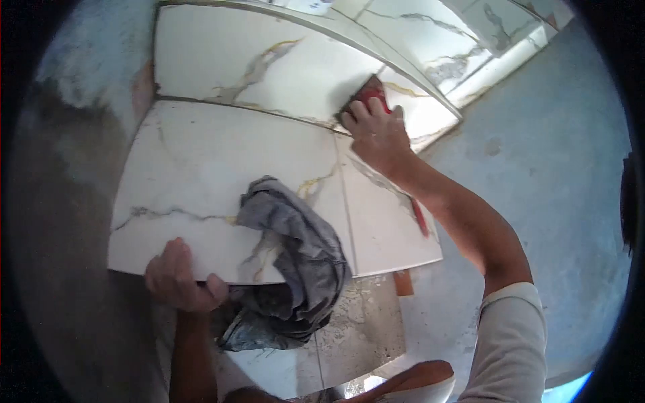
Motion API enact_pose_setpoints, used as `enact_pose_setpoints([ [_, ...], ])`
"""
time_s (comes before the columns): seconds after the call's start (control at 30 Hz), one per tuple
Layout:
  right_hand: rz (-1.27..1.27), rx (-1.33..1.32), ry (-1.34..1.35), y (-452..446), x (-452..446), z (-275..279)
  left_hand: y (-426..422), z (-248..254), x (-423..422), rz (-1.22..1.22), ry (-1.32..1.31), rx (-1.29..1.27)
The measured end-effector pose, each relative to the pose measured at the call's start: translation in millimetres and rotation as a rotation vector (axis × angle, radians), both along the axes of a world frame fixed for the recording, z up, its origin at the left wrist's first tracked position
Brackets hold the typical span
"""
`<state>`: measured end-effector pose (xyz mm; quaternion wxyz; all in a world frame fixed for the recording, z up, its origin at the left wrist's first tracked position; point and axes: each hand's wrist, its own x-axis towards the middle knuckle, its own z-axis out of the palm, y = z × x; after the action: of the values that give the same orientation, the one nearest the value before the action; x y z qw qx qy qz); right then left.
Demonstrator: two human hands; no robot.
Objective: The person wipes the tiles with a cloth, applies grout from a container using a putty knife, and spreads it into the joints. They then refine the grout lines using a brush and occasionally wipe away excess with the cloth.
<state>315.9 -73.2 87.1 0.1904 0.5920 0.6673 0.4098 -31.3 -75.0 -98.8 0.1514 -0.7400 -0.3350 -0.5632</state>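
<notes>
My right hand (383,138) is closed around a red scraper with a dark blade (369,88), its blade against the upright marble-look tile (295,70) near a joint. My left hand (180,275) grips the front edge of the white tile tread (191,161), with fingers over the top. To its right, a crumpled grey cloth (302,232) lies on the tread and hangs over the front edge. A thin red tool or stick (419,218) rests at the tread's right side, partly hidden by my right forearm.
Another tiled step (410,30) rises beyond the upright tile. A bare grey wall (537,154) stands on the right, and a rough, stained wall (74,174) on the left. Below the tread is a dusty lower surface (369,316) with a small brown piece (404,283).
</notes>
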Motion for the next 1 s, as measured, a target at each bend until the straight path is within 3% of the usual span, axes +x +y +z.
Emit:
enact_pose_setpoints([
  [0.1, -0.088, 0.01, 0.023, -1, 7, -12, 0, 4, -3, -0.002, 0.0, 0.002],
  [0.13, -0.279, -0.031, -0.047, -3, 16, -18, -2, 6, -1, 0.005, -0.015, -0.004],
  [0.2, -0.12, 0.008, 0.05, -19, 12, -7, -4, 10, 0, 0.036, -0.015, 0.002],
  [0.4, -0.141, 0.028, 0.369, -48, -54, 37, -4, 13, 2, 0.052, -0.057, 0.01],
  [0.73, 0.047, 0.098, 0.566, -66, -88, 42, -2, 8, 2, 0.021, -0.068, 0.033],
  [0.87, 0.129, 0.135, 0.9, -103, -59, 47, -3, 8, 0, -0.007, -0.018, 0.014],
  [0.97, -0.149, 0.149, 2.188, -144, -39, 46, -5, 8, -2, 0.02, 0.013, -0.007],
  [1.0, -0.155, 0.164, 2.195, -150, -41, 42, -5, 10, -2, 0.024, 0.01, -0.034],
])
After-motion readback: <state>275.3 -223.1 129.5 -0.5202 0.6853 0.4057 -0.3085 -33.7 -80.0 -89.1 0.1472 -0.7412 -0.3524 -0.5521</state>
